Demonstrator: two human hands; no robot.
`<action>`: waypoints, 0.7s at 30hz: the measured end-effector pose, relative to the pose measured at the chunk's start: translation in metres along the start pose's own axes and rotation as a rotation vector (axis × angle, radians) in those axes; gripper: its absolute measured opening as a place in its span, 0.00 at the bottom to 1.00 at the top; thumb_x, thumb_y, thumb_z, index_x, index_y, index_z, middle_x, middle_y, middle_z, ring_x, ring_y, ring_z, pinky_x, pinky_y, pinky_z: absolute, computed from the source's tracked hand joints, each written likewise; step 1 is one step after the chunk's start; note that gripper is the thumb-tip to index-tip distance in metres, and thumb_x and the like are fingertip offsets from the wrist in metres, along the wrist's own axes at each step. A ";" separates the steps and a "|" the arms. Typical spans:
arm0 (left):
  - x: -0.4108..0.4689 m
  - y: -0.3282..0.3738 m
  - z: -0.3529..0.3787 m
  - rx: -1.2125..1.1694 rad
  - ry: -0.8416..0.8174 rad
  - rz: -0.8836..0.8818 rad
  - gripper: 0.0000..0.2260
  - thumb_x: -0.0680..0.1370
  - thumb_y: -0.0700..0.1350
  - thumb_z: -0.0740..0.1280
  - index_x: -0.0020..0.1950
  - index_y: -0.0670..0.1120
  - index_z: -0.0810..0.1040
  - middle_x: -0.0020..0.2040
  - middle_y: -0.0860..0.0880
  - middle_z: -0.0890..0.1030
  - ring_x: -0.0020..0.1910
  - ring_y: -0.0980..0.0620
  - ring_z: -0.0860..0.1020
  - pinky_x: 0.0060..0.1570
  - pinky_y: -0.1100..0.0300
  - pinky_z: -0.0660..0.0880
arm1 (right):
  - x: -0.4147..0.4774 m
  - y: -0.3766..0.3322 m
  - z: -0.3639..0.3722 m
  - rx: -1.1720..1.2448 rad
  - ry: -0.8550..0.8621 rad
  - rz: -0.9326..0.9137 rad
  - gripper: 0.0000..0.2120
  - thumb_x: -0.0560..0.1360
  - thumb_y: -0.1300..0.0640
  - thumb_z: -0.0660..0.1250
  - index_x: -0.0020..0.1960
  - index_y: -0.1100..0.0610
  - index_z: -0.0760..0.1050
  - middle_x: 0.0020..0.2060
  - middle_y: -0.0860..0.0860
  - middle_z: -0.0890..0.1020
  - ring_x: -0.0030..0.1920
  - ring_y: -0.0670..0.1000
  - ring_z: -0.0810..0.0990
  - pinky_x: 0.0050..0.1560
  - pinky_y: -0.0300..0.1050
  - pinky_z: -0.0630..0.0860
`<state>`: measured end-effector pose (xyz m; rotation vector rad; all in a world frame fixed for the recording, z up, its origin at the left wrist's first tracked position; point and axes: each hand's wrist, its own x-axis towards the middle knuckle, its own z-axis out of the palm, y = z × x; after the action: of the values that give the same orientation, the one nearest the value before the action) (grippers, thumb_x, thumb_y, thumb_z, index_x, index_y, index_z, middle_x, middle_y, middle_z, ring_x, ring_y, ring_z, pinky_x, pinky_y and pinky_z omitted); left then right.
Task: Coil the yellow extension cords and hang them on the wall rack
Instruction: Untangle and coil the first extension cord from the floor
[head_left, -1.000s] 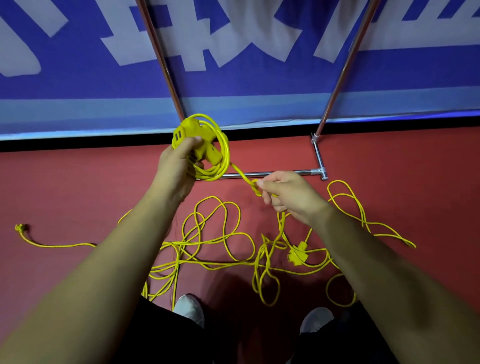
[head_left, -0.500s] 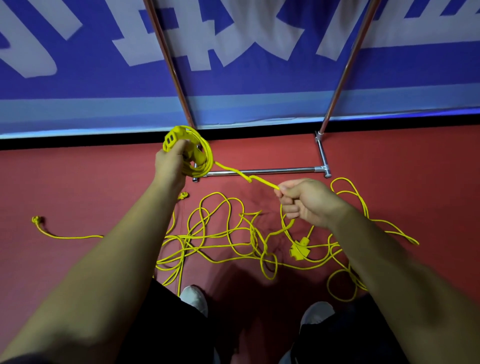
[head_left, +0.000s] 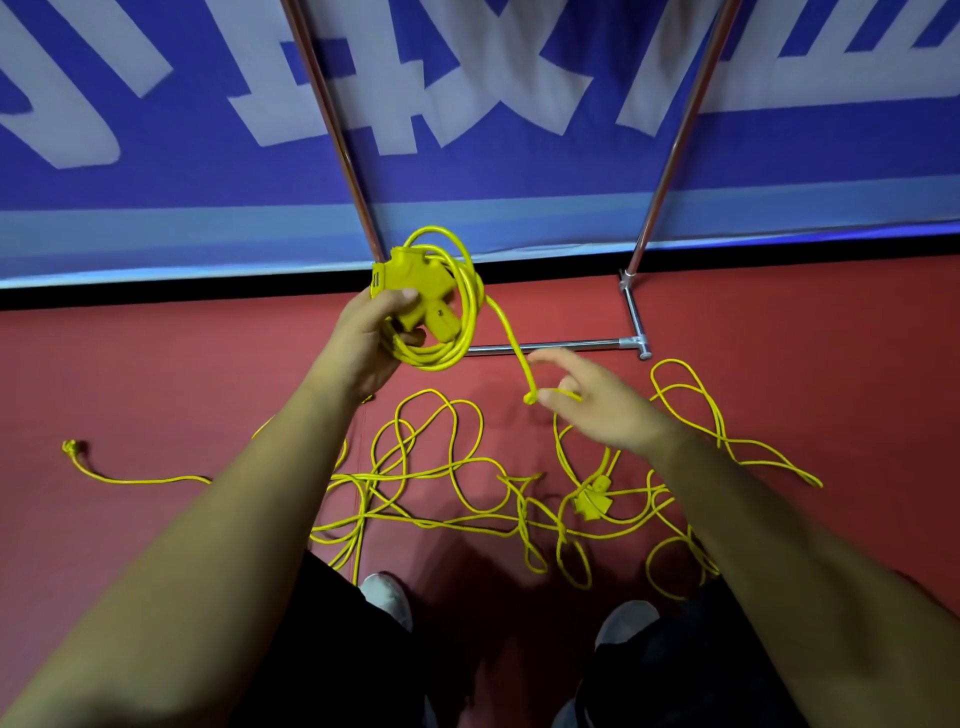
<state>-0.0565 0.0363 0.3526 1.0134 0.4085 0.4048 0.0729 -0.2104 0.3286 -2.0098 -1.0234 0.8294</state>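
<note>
Yellow cords (head_left: 441, 467), red floor (head_left: 156, 374), blue-white banner (head_left: 467, 104).

My left hand (head_left: 374, 338), raised ahead, grips the cord coil (head_left: 457, 332) with curled fingers; my right hand (head_left: 597, 410), lower, spreads relaxed fingers, the cord strand (head_left: 511, 338) crossing its thumb.
</note>
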 end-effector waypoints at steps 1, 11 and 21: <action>-0.001 0.000 0.000 -0.009 -0.025 0.000 0.32 0.71 0.44 0.69 0.71 0.32 0.67 0.57 0.31 0.75 0.45 0.44 0.76 0.27 0.67 0.66 | 0.000 0.001 0.003 -0.051 -0.016 -0.050 0.12 0.78 0.55 0.66 0.61 0.48 0.78 0.45 0.45 0.83 0.43 0.41 0.80 0.47 0.37 0.75; 0.007 -0.001 -0.004 -0.228 0.068 0.035 0.19 0.79 0.42 0.61 0.69 0.36 0.70 0.59 0.35 0.79 0.53 0.42 0.80 0.28 0.68 0.69 | 0.011 0.003 -0.004 0.188 0.090 -0.021 0.15 0.77 0.68 0.58 0.51 0.55 0.81 0.36 0.47 0.75 0.29 0.40 0.69 0.33 0.36 0.66; 0.021 0.003 -0.009 -0.265 0.193 0.099 0.14 0.79 0.41 0.63 0.61 0.35 0.74 0.56 0.33 0.78 0.51 0.41 0.79 0.28 0.66 0.68 | 0.011 0.000 0.005 0.863 -0.233 0.374 0.19 0.80 0.71 0.49 0.59 0.62 0.75 0.31 0.50 0.68 0.24 0.42 0.57 0.25 0.36 0.50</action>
<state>-0.0435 0.0551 0.3479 0.7399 0.4655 0.6318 0.0738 -0.1992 0.3235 -1.3683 -0.2810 1.4304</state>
